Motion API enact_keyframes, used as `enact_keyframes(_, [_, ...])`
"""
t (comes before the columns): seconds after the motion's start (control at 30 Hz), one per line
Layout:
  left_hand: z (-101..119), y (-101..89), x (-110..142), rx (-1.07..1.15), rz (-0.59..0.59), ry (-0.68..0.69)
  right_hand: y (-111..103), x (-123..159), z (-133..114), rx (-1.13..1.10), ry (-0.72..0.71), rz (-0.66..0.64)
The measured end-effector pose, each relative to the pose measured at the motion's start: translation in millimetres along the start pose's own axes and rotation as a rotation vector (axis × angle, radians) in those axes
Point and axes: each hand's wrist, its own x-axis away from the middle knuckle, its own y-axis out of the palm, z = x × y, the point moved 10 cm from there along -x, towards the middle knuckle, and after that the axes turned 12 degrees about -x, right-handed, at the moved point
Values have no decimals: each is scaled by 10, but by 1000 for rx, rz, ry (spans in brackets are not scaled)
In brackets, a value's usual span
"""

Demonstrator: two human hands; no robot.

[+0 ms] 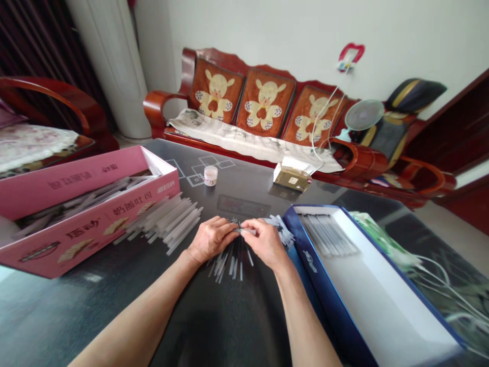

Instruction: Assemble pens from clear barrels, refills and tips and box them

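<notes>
Two hands in the middle: the bare left hand (212,237) and bare right hand (265,240) meet fingertip to fingertip just above the counter.
Left grip: thumb and forefinger close together, pinching the left end of a slim, pale, translucent piece (245,231); the other fingers curl in.
Right grip: thumb and forefinger pinch the same piece near its right end; its exact shape is too small and blurred to tell.
Below the fingers: loose thin grey translucent sticks (225,266) fan out toward the wearer, on the glossy black counter (237,331).
Left of the hands: a heap of whitish translucent plastic tubes (173,219) lies beside a long pink cardboard box (89,224) with printed lettering; inside it lie more greyish lengths (97,196).
Right of the hands: a small bunch of pale tubes (281,230) lies against a long navy-blue box with a white interior (374,300); a row of slender clear tubes (329,234) rests at its far end.
Far part of the counter: a small round pinkish-white tub (210,176) and a gold tissue box (292,176).
Right edge: a green-and-white plastic package (384,239) near white cables (439,270).
Beyond: a red-brown wooden sofa (164,104) with three orange-brown cushions (267,102).
</notes>
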Motion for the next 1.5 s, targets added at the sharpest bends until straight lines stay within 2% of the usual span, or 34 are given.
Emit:
enact_keyframes(0.07, [33, -22, -8, -42, 33, 32, 38, 32, -211, 286, -101, -74])
enact_keyframes(0.13, [76, -65, -22, -65, 69, 67, 59, 81, -341, 480, -134, -127])
enact_keyframes(0.23, [54, -173, -39, -91, 140, 30, -124, 165, -466, 613, -141, -107])
enact_keyframes(0.3, [-13, -249, -30, -90, 201, -35, -431, 228, -515, 624, -153, -32])
enact_keyframes(0.4, [-144, -304, 15, -76, 282, -136, -1142, 326, -428, 651, -114, 151])
enact_keyframes(0.53, [-375, -314, 113, -99, 371, -317, -2085, 454, -6, 800, 72, 374])
enact_keyframes(0.57, [-420, -303, 131, -99, 374, -353, -2233, 474, 132, 833, 137, 389])
enact_keyframes(0.63, [-479, -276, 146, -88, 363, -398, -2402, 499, 413, 843, 273, 379])
enact_keyframes(0.7, [-506, -260, 148, -81, 353, -420, -2413, 506, 644, 814, 385, 336])
enact_keyframes(0.8, [-508, -257, 140, -87, 351, -427, -2277, 473, 818, 790, 461, 272])
enact_keyframes(1.03, [-574, -270, 167, -71, 379, -476, -1945, 337, 871, 810, 423, 175])
enact_keyframes(1.17, [-669, -261, 211, -31, 394, -543, -1862, 327, 851, 831, 421, 135])
enact_keyframes(1.27, [-680, -250, 226, -32, 406, -544, -1902, 322, 689, 843, 373, 179])
enact_keyframes(1.37, [-587, -196, 188, -67, 364, -459, -1859, 301, 300, 814, 187, 266])
enact_keyframes(1.43, [-522, -134, 164, -98, 301, -420, -1698, 316, -15, 719, 24, 323])
enact_keyframes(1.5, [-475, -64, 141, -144, 205, -409, -1424, 368, -277, 571, -119, 364])
